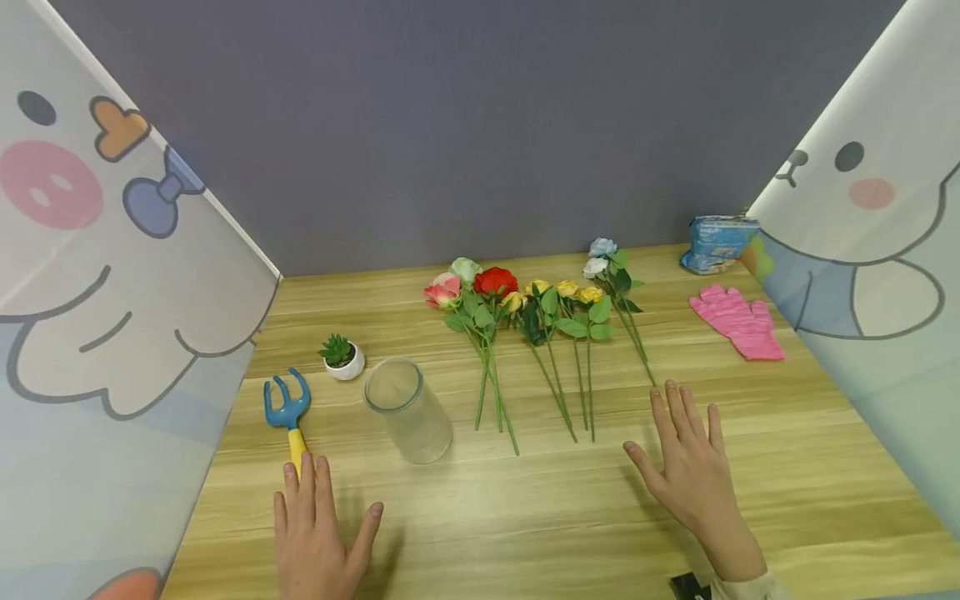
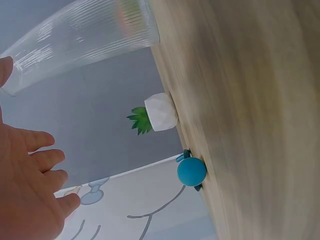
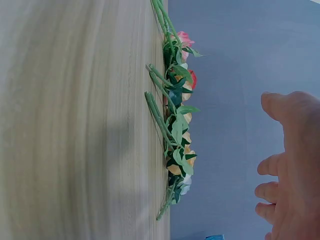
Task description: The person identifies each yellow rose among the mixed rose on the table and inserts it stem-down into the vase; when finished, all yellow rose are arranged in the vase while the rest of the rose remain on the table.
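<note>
My left hand [image 1: 313, 533] hovers with fingers spread over the end of a toy hand fork [image 1: 288, 410] with blue tines and a yellow handle. Right of it stands a ribbed clear glass vase [image 1: 420, 421], which holds nothing. My right hand [image 1: 692, 475], also spread and holding nothing, is above the table near the stem of the blue and white flowers [image 1: 600, 260]. Artificial flowers lie in a row: a red rose [image 1: 495, 282], a pink rose [image 1: 442, 290], a pale green one [image 1: 466, 268] and several yellow roses [image 1: 567, 289].
A small succulent in a white pot [image 1: 345, 363] stands behind the vase on the left. A pink glove [image 1: 738, 321] and a blue packet [image 1: 717, 243] lie at the right back. Grey panel [image 1: 480, 133] behind, cartoon-printed panels at both sides.
</note>
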{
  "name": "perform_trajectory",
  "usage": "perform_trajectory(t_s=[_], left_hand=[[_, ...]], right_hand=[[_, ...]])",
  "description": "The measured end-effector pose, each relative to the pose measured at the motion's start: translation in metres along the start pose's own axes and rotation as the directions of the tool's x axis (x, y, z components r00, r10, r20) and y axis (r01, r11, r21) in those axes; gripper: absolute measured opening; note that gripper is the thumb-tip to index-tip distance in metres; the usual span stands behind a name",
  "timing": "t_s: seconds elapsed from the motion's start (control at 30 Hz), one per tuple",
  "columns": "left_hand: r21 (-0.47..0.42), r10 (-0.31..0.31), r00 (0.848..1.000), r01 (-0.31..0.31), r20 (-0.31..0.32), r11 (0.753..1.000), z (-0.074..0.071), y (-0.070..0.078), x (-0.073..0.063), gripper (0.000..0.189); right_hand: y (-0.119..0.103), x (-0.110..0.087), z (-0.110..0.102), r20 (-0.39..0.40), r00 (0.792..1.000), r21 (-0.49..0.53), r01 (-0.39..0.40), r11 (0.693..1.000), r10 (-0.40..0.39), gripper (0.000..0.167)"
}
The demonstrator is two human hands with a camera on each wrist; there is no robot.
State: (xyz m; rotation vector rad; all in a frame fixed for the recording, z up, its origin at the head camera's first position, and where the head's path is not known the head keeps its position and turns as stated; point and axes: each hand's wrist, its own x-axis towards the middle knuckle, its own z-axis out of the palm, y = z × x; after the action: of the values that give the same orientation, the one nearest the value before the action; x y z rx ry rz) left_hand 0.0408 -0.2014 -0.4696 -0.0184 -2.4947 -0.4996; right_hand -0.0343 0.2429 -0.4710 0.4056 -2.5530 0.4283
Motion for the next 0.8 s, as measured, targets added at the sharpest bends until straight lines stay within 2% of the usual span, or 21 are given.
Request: perform_trajectory(t_s=[0.23, 0.5, 0.8], left_hand=[[-0.049, -0.014, 0.999, 0.016, 0.047, 0.999, 0.001, 0.002, 0.003, 0.093], [-0.134, 0.005, 1.000, -0.003, 0.010, 0.991, 0.010, 0.009, 0.014, 0.090], [-0.193, -0.024, 0.998, 0.034, 0.051, 0.981, 0.015, 0.023, 0.029, 0.088]], right_hand=[[0.002, 0.000, 0.003, 0.017, 1.000, 0.014, -0.003, 1.000, 0.003, 0.093], [0.004, 0.005, 0.004, 0.057, 0.998, 0.053, -0.012, 0.999, 0.009, 0.089], [0.004, 0.010, 0.009, 0.059, 0.998, 0.107, -0.001, 0.994, -0.005, 0.085]])
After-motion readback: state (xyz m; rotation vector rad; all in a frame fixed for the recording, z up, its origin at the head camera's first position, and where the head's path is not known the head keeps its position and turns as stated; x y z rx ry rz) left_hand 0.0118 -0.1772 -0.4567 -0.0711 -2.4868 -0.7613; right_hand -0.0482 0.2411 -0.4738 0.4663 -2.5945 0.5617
